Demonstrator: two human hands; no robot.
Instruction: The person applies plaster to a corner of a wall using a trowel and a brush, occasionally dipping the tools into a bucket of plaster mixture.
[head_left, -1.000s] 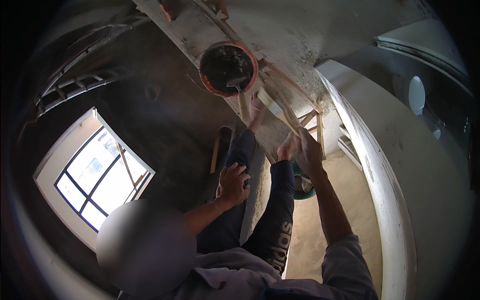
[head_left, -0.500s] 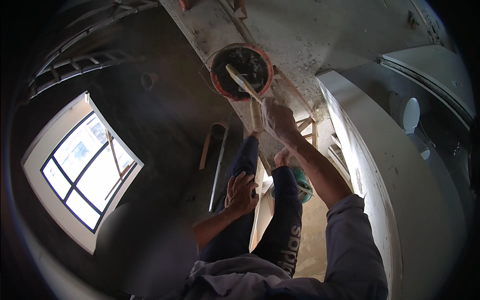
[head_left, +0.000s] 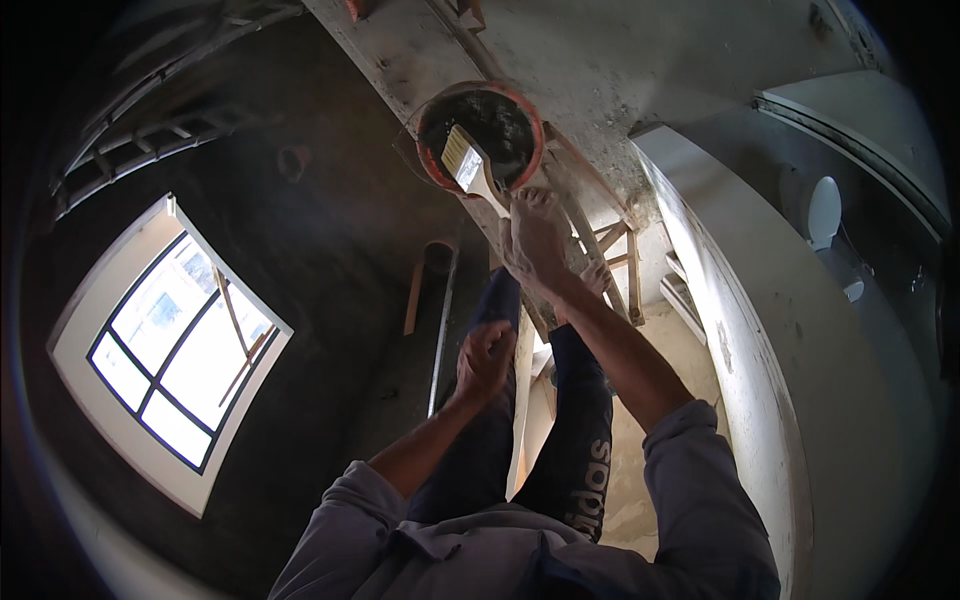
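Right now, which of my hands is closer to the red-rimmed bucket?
Right. Your right hand is just on your side of the red-rimmed bucket, holding the brush; your left hand is farther back, over your left leg.

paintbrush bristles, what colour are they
The paintbrush bristles are pale yellow, seen best in the head view.

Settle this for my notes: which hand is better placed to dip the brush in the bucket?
Likely the right hand: it grips the brush by its handle, with bristles seen over the bucket. The left hand is farther back, by the left leg, no tool visible in it.
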